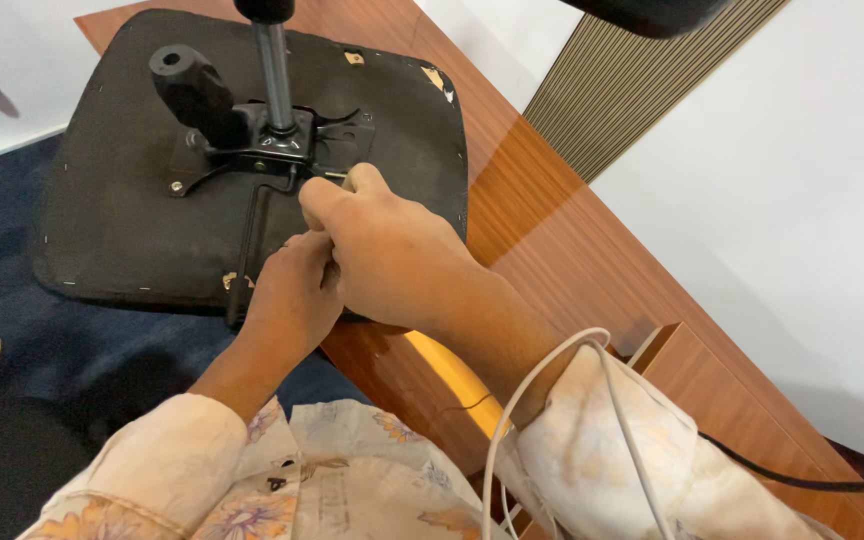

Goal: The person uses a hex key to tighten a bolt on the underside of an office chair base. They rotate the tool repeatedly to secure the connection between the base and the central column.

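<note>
Lying upside down on the glossy brown wooden surface (592, 270), the black padded chair seat (122, 200) fills ten o'clock. Both hands meet at its black metal mechanism plate (272, 150): the right hand (392, 255) pinches a small metal tool (335, 176), while the left hand (292, 295) is clenched around the thin black lever rod (247, 250).

Single head view, aimed steeply down from close above; hands (352, 260) centred in frame, chair seat (132, 180) upper left.

Counting now: 2 hands showing, left hand (287, 295) and right hand (387, 250). 1 chair seat (122, 200) lying upside down. 1 metal pole (275, 70) sticking up. 1 black knob (190, 88). 1 wooden table (592, 260). 1 white cable (552, 365) hanging, 1 black cable (782, 475).
</note>
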